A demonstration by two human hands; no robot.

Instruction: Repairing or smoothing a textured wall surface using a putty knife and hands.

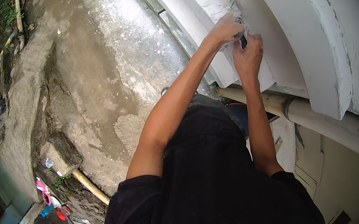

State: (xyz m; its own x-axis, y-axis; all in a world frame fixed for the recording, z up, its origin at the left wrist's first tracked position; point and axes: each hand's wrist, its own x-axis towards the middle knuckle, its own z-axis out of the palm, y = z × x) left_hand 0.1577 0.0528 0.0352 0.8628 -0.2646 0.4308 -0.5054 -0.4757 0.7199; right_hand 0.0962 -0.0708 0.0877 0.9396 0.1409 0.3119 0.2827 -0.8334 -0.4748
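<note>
My left hand [226, 29], dusted with white powder, is closed against the white stepped moulding [207, 18] on the right. What its fingers hold, if anything, is hidden. Right below it, my right hand [248, 54] is closed round a short black object [243, 42] that resembles a handle; its far end is hidden by the left hand. Crumbly white paste or plaster [221, 8] clings to the moulding just beyond my left fingers. Both hands are close together, nearly touching.
A bamboo pole [301, 109] runs under the moulding toward the lower right. A wide curved white ledge [312, 30] rises on the right. Left lies a rough, white-spattered concrete path [90, 79]. Red-handled scissors [64, 212] and other small items lie at the lower left.
</note>
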